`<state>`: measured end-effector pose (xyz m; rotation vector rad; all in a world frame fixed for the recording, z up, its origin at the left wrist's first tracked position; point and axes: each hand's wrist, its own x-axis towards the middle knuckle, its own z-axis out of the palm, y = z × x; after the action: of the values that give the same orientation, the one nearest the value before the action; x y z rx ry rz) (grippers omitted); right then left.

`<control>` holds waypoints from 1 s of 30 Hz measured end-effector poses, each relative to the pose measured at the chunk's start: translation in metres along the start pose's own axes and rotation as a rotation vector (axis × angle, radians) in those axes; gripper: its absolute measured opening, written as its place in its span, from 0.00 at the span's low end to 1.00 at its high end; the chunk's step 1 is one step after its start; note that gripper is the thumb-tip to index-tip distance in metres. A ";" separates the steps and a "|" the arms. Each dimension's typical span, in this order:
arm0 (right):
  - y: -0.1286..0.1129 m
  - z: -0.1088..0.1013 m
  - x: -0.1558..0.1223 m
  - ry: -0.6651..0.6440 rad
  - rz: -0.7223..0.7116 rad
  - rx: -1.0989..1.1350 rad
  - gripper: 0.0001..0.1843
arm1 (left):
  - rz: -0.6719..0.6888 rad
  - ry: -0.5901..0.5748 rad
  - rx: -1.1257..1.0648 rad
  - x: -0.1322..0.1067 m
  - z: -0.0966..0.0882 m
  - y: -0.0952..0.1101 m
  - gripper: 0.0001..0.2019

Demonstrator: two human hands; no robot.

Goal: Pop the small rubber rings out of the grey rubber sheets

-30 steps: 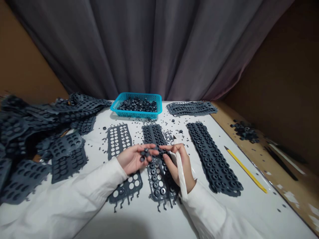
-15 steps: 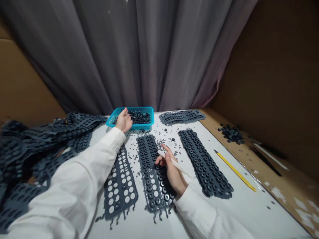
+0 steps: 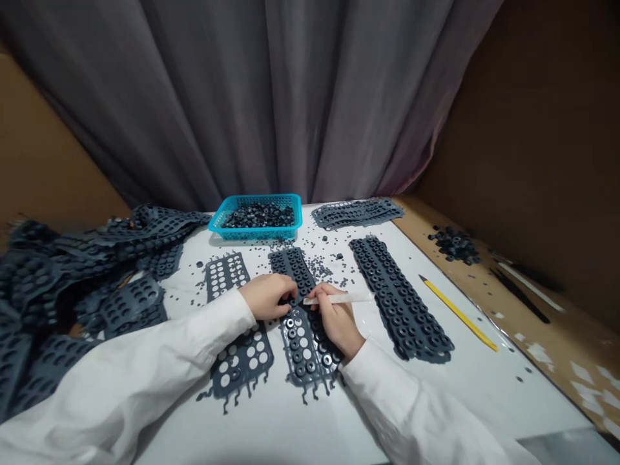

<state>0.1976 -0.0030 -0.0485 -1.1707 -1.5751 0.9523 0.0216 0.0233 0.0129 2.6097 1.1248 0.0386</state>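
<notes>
A dark rubber sheet of moulded rings (image 3: pixel 301 352) lies in the middle of the table, with white showing through several holes. My left hand (image 3: pixel 268 297) is over its left side, fingers curled together against the rings; what they pinch is hidden. In my right hand (image 3: pixel 334 318) is a slim white stick-like tool (image 3: pixel 356 298), its tip pointing left at the sheet, close to my left fingertips. Partly under my left wrist lies a second sheet (image 3: pixel 242 361) with mostly empty round holes. To the right, a thick stack of ringed sheets (image 3: pixel 400 300) lies lengthwise.
A blue basket (image 3: pixel 256 234) of loose black rings stands at the back. Waste sheets (image 3: pixel 130 245) pile up at the left, and more sheets (image 3: pixel 358 213) lie at the back right. A yellow pencil-like tool (image 3: pixel 458 313) and a pile of small black parts (image 3: pixel 455 245) are at the right.
My left hand has come from the basket down to the middle sheet, its fingers now curled there. My right hand has brought the white tool's tip down to the sheet.
</notes>
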 end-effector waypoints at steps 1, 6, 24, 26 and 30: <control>0.001 0.000 0.000 -0.002 -0.001 -0.005 0.14 | -0.001 -0.006 0.007 0.003 0.000 0.001 0.09; 0.002 0.000 0.001 -0.022 -0.028 -0.036 0.15 | 0.017 -0.017 0.055 0.013 -0.001 0.001 0.09; -0.002 -0.002 -0.001 -0.046 -0.144 -0.215 0.14 | 0.115 0.186 -0.126 0.011 0.022 -0.023 0.07; -0.004 -0.003 -0.002 -0.063 -0.140 -0.211 0.14 | -0.095 0.408 -0.454 0.005 0.020 -0.038 0.06; -0.006 -0.002 -0.001 -0.089 -0.094 -0.133 0.15 | -0.442 0.475 -1.115 -0.004 0.017 -0.052 0.12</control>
<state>0.1982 -0.0051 -0.0422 -1.1474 -1.7715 0.8596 -0.0158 0.0495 -0.0177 1.3610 1.2672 0.9271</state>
